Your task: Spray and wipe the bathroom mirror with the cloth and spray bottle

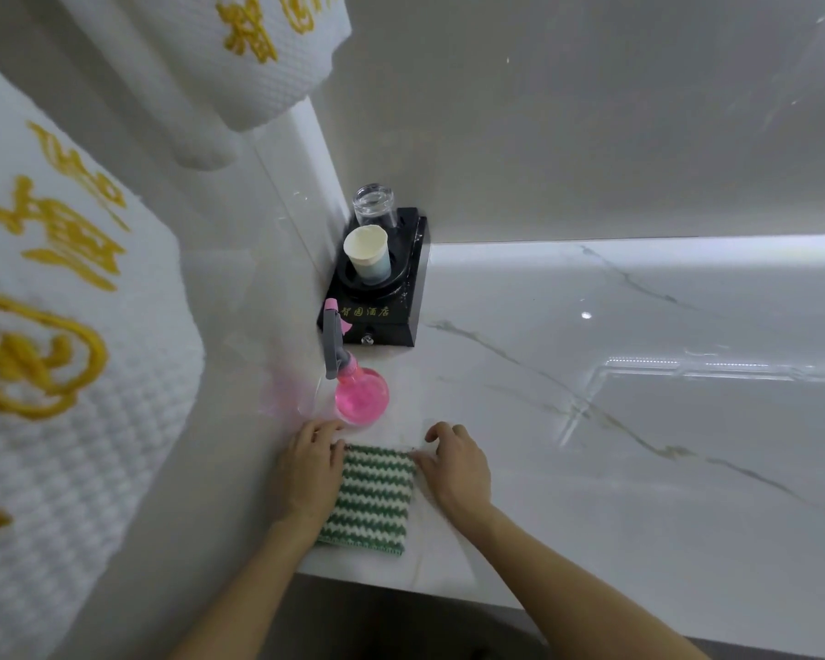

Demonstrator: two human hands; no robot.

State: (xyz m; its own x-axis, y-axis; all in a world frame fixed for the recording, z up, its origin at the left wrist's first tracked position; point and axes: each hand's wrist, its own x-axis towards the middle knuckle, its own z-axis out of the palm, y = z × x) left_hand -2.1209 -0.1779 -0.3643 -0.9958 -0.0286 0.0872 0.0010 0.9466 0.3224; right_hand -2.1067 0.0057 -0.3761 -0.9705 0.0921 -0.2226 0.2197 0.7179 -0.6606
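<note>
**Operator:** Far left, I see 2 white towels [67, 373] with gold embroidery hanging against the wall, out of the way of the work. Next, my left hand [308, 473] lies on the left edge of the green-and-white zigzag cloth [372, 500], fingers loosely bent, fingertips at the top-left corner. Whether it pinches the corner or only presses it, I cannot tell.

**Observer:** And the cloth itself?

**Operator:** Flat and folded on the marble bench [591, 469], near its front edge. I judge both hands are squaring it up or about to lift it, since each sits at 1 upper corner.

**Observer:** Where's the sprayer?

**Operator:** The pink spray bottle [360, 393] stands upright just behind the cloth, its gray trigger head pointing away from me, close enough for either hand to take. Behind it, in the corner, is a black amenity tray [401, 297] carrying 1 upturned glass tumbler [375, 204] and 1 upturned paper cup [367, 254], parked where spray and wiping won't disturb them.

**Observer:** Right side?

**Operator:** My right hand [453, 464] rests at the cloth's top-right corner, fingers curled down onto a clear plastic sheet or wrapper lying under the cloth; I cannot tell if it has hold of anything. The mirror isn't clearly identifiable here, so I judge spraying has not yet begun.
</note>
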